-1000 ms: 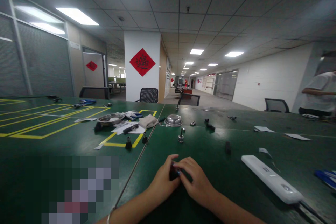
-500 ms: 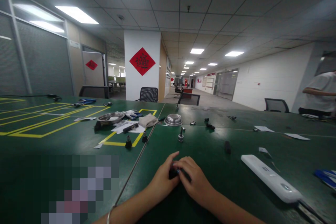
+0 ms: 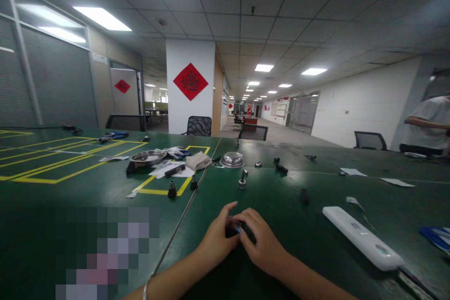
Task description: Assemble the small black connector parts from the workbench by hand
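Observation:
Low over the green table (image 3: 288, 215), my left hand (image 3: 217, 239) and my right hand (image 3: 263, 240) meet at the fingertips. My left fingers curl inward, with one finger raised. The right thumb and fingers pinch together against the left hand. A small bluish glint shows between the fingertips, but what they hold, if anything, is too small and covered to name. Beyond the hands stands a small metal fitting (image 3: 242, 182) with an upright stem. Farther back lies a shiny round metal lid or bowl (image 3: 232, 160), dome up.
Two black-and-silver fittings (image 3: 172, 190) stand left of the table seam. Behind them are a metal dish (image 3: 148, 157), a beige cloth (image 3: 198, 161) and gloves (image 3: 176, 153). A white power strip (image 3: 362, 238) lies to the right. Far right, a person (image 3: 431, 122) stands by the table.
My fingers shift slightly against each other, and the raised left finger tips a little to the left. Objects on the table stay put.

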